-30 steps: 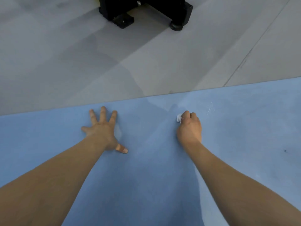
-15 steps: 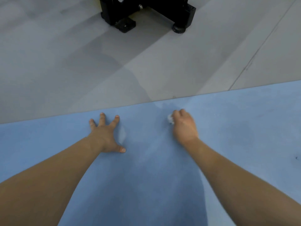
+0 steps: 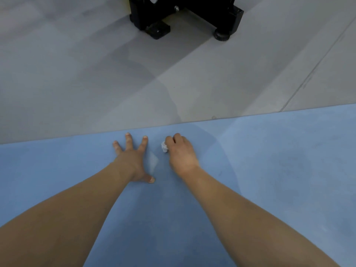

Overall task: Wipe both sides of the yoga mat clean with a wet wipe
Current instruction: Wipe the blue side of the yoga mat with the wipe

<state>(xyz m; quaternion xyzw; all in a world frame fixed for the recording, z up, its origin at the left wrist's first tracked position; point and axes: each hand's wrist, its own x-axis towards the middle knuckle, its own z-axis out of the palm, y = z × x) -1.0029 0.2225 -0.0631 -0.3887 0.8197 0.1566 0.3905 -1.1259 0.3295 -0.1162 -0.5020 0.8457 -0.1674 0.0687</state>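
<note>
Two bare hands sit near the far edge of the blue yoga mat (image 3: 269, 180), which runs out of view on both sides: the left hand (image 3: 133, 160) pressed flat, fingers spread; the right hand (image 3: 182, 153) curled round a mostly hidden white wet wipe (image 3: 164, 147). Grey floor (image 3: 77, 83) lies beyond.

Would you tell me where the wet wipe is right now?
In the head view, the wipe is bunched in the right hand on the blue mat, near its far edge, just right of the left hand.
</note>
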